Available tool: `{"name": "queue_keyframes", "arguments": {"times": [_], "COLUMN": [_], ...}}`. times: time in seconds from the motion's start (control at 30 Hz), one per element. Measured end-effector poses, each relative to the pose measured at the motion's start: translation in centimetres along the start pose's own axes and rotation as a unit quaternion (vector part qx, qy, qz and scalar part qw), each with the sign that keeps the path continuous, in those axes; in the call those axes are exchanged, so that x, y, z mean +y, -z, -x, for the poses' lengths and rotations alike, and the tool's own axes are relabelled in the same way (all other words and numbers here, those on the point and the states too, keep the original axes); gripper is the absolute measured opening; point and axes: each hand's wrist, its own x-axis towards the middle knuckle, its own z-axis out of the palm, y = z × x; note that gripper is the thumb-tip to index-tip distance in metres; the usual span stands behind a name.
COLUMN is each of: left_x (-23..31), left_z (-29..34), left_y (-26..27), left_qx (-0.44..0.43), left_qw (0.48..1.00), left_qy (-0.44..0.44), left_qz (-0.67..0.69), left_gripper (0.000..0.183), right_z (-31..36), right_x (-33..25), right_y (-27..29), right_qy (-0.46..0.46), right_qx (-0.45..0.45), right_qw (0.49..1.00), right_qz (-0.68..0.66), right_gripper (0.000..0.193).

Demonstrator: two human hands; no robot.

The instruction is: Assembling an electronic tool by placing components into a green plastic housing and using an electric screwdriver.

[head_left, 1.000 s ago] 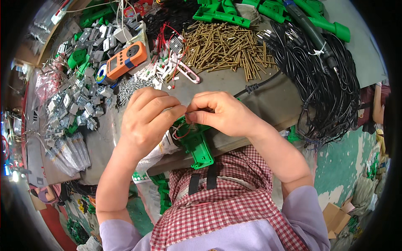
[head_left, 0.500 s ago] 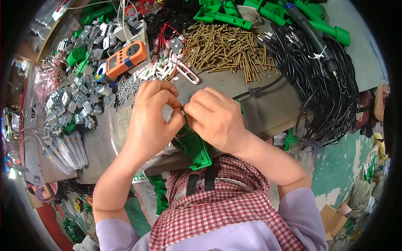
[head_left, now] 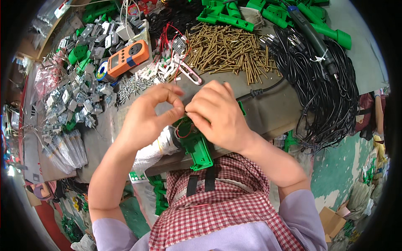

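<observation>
A green plastic housing half point(head_left: 200, 154) lies open at the table's front edge, a thin red wire point(head_left: 179, 133) looping inside it. Over its upper end my left hand point(head_left: 153, 113) pinches thumb and forefinger together, its other fingers curled. My right hand point(head_left: 220, 113) is closed in a pinch right beside it, the fingertips of both nearly meeting. Whatever is between them is too small and covered to name. A black power cord point(head_left: 268, 87) with a ribbed sleeve runs in behind my right hand. White wrapped bundle point(head_left: 155, 151) lies under my left wrist.
Brass-coloured rods point(head_left: 228, 50) are heaped at the back. An orange meter point(head_left: 129, 57), loose screws point(head_left: 132, 88) and metal parts point(head_left: 79, 100) spread to the left. Coiled black cords point(head_left: 326, 92) and an electric screwdriver point(head_left: 312, 37) fill the right. Green housings point(head_left: 226, 16) lie behind.
My left hand has shifted slightly left and down, uncovering more of the red wire and white bundle. My right hand has tilted slightly, still pinching near the same spot.
</observation>
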Motion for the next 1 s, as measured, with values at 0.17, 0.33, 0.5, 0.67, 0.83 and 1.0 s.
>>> {"name": "queue_keyframes", "arguments": {"times": [0.17,0.33,0.5,0.67,0.83,1.0], "left_x": [-0.2,0.3,0.1,-0.2,-1.0,-1.0], "left_z": [0.1,0.3,0.2,0.3,0.6,0.7], "left_y": [-0.1,-0.2,0.0,0.0,0.1,-0.3], "left_qx": [0.017,0.110,-0.019,0.151,0.044,0.169], "left_qw": [0.977,0.933,0.966,0.848,0.999,0.935], "left_qy": [0.162,-0.220,0.204,-0.328,0.006,-0.200], "left_qz": [0.141,-0.264,0.155,-0.387,-0.013,-0.240], "left_gripper": [0.015,0.014,0.011,0.013,0.006,0.010], "right_z": [0.1,-0.1,0.1,-0.2,-0.2,-0.3], "right_x": [0.7,0.5,0.1,0.9,-0.2,1.2], "right_y": [0.0,0.0,-0.1,0.0,0.1,0.1], "right_qy": [-0.092,-0.126,0.021,-0.158,0.026,-0.116], "right_qx": [-0.023,-0.054,0.006,-0.078,-0.013,-0.078], "right_qw": [0.989,0.971,0.997,0.958,0.994,0.981], "right_qz": [-0.116,-0.198,0.074,-0.224,0.105,-0.133], "right_gripper": [0.009,0.008,0.008,0.008,0.008,0.009]}}
